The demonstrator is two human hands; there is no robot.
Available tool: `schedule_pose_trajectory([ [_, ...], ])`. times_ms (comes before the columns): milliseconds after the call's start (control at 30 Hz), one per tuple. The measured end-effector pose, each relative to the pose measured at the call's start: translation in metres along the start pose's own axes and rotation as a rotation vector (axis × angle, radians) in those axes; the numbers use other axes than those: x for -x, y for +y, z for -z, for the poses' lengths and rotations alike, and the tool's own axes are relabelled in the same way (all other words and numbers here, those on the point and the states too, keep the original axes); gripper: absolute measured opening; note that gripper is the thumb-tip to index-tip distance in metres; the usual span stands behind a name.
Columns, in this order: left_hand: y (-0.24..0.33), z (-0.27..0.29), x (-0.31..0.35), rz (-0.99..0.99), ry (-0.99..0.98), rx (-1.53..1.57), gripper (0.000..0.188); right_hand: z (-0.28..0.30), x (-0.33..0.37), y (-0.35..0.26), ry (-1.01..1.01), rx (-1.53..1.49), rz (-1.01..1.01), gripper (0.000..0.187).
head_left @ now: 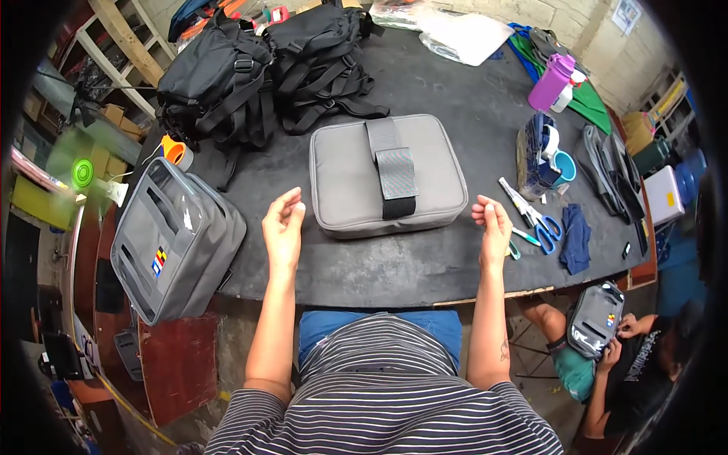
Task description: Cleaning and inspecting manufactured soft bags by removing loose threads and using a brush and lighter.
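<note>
A grey zippered case (341, 171) lies flat on the black table between my hands. A grey strap with a ribbed patch (396, 173) crosses its middle and ends in a black band near the front edge. My left hand (283, 225) hovers just off the case's left front corner, fingers loosely bent and apart, holding nothing. Off the opposite front corner, my right hand (494, 227) is raised palm inward with curled but parted fingers, also without anything in it. Close to it on the right lie scissors with blue handles (544, 232) and a slim cutter (526, 237).
At the left table edge stands a grey bag with a clear front (168, 235). Black strapped bags (220, 72) are heaped at the back left. A purple bottle (552, 82), a tool holder (540, 152) and dark cloth (576, 236) occupy the right. A seated co-worker holds a similar bag (596, 318).
</note>
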State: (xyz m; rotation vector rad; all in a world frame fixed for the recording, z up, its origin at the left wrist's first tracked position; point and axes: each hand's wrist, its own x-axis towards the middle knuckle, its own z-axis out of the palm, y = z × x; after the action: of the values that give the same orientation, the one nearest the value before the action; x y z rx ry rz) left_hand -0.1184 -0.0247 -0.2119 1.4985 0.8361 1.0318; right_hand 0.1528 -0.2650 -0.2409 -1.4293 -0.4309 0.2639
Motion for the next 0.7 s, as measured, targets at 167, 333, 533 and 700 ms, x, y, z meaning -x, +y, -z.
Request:
schedule_pose_trajectory([
  [167,0.028,-0.02,0.03,-0.061,0.074,0.136,0.018,-0.005,0.009,-0.01,0.073,0.016,0.116,0.023],
  [333,0.05,-0.047,0.047,0.282,-0.348,0.268,0.04,-0.052,0.029,-0.053,-0.16,0.433,0.515,0.037],
  [533,0.043,-0.091,0.05,0.435,-0.631,0.506,0.034,-0.095,0.029,-0.071,-0.373,0.328,0.361,0.057],
  [700,0.044,-0.094,0.06,0.377,-0.495,0.444,0.019,-0.098,0.013,-0.08,-0.479,0.69,0.637,0.023],
])
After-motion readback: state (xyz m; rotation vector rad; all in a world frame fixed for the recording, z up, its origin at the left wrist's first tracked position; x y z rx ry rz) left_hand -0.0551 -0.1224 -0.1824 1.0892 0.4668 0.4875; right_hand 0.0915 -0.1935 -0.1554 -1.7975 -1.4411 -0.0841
